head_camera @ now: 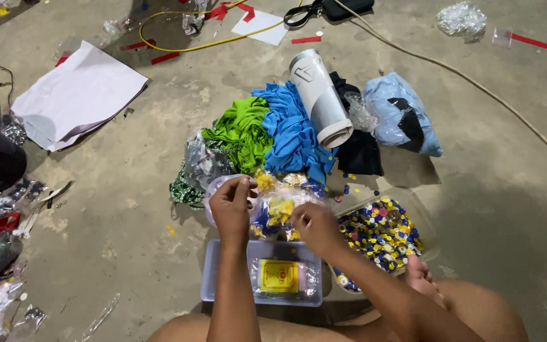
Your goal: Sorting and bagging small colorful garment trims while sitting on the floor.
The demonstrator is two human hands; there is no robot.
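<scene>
- Clear plastic bag (273,206) of small yellow and blue pieces is lying on the concrete floor (128,183), just beyond a shallow pale blue tray (213,278) and in front of the person's knees.
- Left hand (231,209) is gripping the bag's left side, fingers (243,188) pinching the clear film near its top edge.
- Right hand (314,228) is resting on the bag's right side, fingers curled narrowly onto the plastic; whether they are pinching it, I cannot tell.
- Tray is holding a flat clear packet with a yellow label (280,276).
- Clear box (381,231) full of yellow, blue and pink round pieces is sitting just right of the bag, with a bare foot (422,278) touching its near edge.
- Green cloth (242,130) and blue cloth (292,130) are lying heaped behind the bag, with a white roll (321,98) leaning over them.
</scene>
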